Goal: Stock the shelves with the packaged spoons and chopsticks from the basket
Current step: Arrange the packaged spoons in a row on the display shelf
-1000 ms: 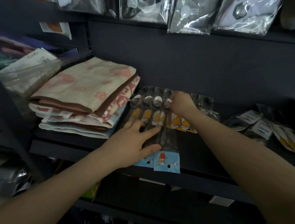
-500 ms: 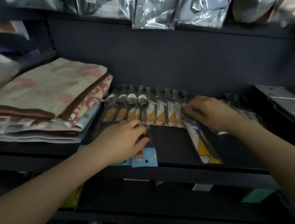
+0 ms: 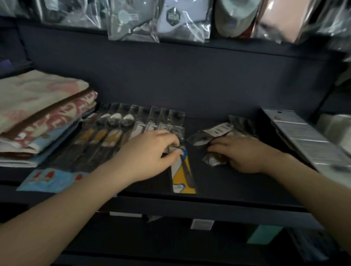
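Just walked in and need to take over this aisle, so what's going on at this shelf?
A person is stocking a dark shelf. The left hand pinches the top of a yellow-and-white packaged utensil at the right end of a row of packaged spoons. The right hand rests on small clear packets further right. Folded towels are stacked at the left.

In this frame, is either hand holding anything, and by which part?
The left hand pinches the yellow-and-white packaged utensil near its upper end. The right hand rests on small clear crinkled packets; whether it grips them cannot be told.
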The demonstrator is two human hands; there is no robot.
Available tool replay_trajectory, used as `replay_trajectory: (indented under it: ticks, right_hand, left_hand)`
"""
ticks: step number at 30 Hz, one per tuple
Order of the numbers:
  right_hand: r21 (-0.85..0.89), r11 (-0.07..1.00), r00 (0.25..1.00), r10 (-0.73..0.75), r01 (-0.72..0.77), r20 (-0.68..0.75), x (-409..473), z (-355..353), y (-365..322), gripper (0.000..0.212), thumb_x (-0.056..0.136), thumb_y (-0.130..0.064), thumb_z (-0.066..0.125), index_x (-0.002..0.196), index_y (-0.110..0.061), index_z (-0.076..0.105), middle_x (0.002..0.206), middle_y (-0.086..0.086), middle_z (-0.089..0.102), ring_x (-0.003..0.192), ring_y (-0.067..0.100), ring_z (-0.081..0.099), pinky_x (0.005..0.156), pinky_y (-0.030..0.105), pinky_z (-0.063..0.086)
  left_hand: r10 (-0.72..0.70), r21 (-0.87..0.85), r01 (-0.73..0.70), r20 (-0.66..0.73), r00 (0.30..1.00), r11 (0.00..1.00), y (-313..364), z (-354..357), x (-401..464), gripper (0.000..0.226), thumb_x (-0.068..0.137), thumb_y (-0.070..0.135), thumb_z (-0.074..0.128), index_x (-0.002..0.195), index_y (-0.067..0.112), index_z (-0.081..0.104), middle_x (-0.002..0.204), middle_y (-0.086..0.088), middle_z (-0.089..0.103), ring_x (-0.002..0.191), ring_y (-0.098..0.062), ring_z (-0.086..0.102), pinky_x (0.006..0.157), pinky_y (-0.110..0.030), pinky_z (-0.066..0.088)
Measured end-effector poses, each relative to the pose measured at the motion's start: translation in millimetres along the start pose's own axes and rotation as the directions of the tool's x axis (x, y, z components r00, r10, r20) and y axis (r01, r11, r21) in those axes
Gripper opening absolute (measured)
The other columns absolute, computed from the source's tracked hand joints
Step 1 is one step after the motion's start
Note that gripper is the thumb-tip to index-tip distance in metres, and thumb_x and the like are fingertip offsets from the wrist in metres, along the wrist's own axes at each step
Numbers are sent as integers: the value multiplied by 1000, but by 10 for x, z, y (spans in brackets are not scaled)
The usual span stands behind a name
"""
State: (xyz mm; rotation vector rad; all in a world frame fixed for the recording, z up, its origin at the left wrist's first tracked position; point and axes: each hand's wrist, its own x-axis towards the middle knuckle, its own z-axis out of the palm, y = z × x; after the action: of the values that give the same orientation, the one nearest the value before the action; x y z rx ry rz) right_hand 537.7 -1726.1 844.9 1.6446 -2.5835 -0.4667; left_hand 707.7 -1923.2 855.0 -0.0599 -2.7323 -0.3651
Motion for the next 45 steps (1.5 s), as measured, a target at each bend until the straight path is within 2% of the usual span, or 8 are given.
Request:
replay_trajectory:
  ticks: [6,10,15,20,24,28,35,45]
  right_hand:
    - [-16,985,901,-163,171,-403,34,27,123,41,84,-6,55,124,-15,60,126,12,62,113,31,61,94,44,51]
    - [371,892,708,86,258,-701,-36,-181,226,31,91,-12,43,111,-4,65,108,3,64,100,3,58,90,5,39]
    - [793,426,668,437,436,-602,-20,-556,155,14,94,-9,47,97,-14,60,84,-11,60,80,-4,58,81,15,46]
    - [865,-6,806,368,501,-464,173,-672,-50,11,94,-11,49,94,-10,60,90,9,63,87,23,61,88,48,51]
    - [868,420,956,2,265,-293,354,-496,-12,35,89,-12,60,123,-6,56,115,4,62,105,14,59,92,29,49]
    - [361,931,991,-88,48,97,593,-186,62,66,83,-3,54,144,-15,33,149,6,37,137,22,35,112,28,29]
    - [25,996,961,-73,83,-267,830,-151,-7,40,88,-8,47,121,-27,57,129,1,57,118,26,54,95,38,45]
    - [437,758,493,177,484,-852,756,-908,-449,27,89,-2,44,109,-2,63,98,5,67,91,19,64,80,26,46]
  left_hand:
    - [-71,-134,55,-112,991,989,202,173,155,19,90,26,52,99,17,66,94,9,61,87,-5,56,71,-19,45]
    - [-143,-243,108,-131,981,964,365,267,279,27,91,25,53,117,20,58,101,11,55,83,3,52,68,-8,42]
    - [-186,-325,129,-151,971,937,544,362,392,50,90,33,51,137,22,38,132,10,49,120,-5,47,100,-28,42]
    - [-271,-523,121,-220,937,844,602,290,282,20,91,26,52,105,39,47,98,20,64,93,2,62,81,-25,50]
    - [-410,-543,239,-217,886,805,430,201,112,19,90,16,54,88,35,52,88,17,65,84,-2,62,77,-24,47]
    - [-545,-486,421,-144,826,766,148,143,-59,11,90,13,54,86,23,58,89,0,68,87,-18,63,80,-34,47]
    - [-639,-233,618,-20,769,751,-337,27,-203,22,88,24,56,97,5,64,82,-12,64,83,-26,61,59,-28,36]
    - [-508,167,504,-19,861,847,-383,29,-184,35,93,26,46,128,26,52,110,-6,66,103,-24,59,81,-32,46]
